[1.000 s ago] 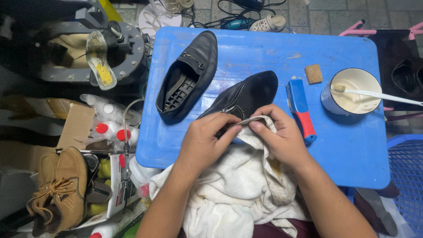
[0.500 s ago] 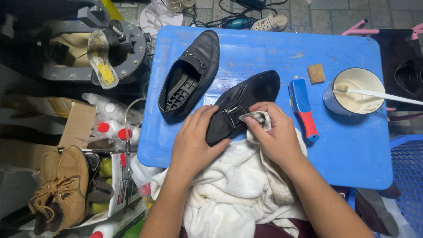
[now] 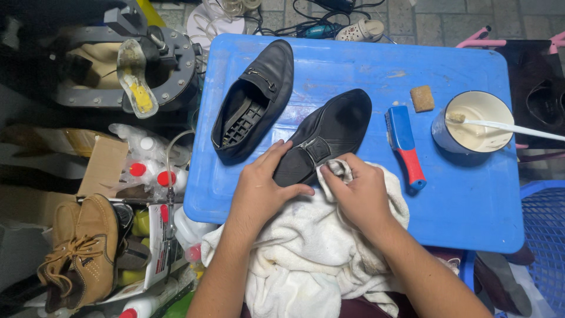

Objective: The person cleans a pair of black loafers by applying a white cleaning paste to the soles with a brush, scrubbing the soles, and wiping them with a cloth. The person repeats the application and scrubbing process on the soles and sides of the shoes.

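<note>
A black loafer (image 3: 329,138) lies upright on the blue table (image 3: 471,206), toe pointing away to the right. My left hand (image 3: 262,185) grips its heel end. My right hand (image 3: 359,194) presses a bunched corner of a white towel (image 3: 306,259) against the shoe's side near the buckle. The rest of the towel spreads over my lap. A second black loafer (image 3: 253,100) lies on its side to the left, its ridged sole showing.
On the table's right stand a blue and red brush (image 3: 405,144), a small brown sponge (image 3: 422,98) and a mug of cream (image 3: 468,123) with a white stick in it. Left of the table lie tan boots (image 3: 88,250), bottles (image 3: 150,171) and a grey shoe stand (image 3: 135,65).
The shoe has been turned from lying partly on its side to upright. My left hand shifted to its heel, and my right hand moved the towel corner down against its side.
</note>
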